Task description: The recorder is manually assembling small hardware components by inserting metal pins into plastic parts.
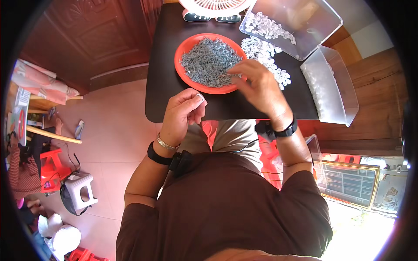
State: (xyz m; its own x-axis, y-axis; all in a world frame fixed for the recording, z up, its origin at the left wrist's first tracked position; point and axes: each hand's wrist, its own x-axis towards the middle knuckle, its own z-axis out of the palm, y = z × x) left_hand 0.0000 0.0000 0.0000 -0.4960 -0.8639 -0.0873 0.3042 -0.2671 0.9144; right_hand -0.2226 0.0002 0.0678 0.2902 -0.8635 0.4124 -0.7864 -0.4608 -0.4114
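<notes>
My left hand (185, 108) is closed at the near edge of the dark table (163, 65). Between its thumb and forefinger is a small clear-white plastic piece (200, 98). A red round plate (178, 61) heaped with thin grey screw-like pieces (209, 56) lies just beyond. Over the plate's right rim reaches my right hand (259, 85), thumb and forefinger drawn together at the heap. What sits between those fingertips is too small to make out. Many clear plastic pieces (278, 74) are spread on the table beyond the right hand.
A clear plastic box (311, 26) lies tipped at the back right, with more clear pieces inside. Beside it stands a translucent bin (344, 93) with white contents. A white fan (215, 5) is at the far edge. A grey stool (82, 190) stands on the left floor.
</notes>
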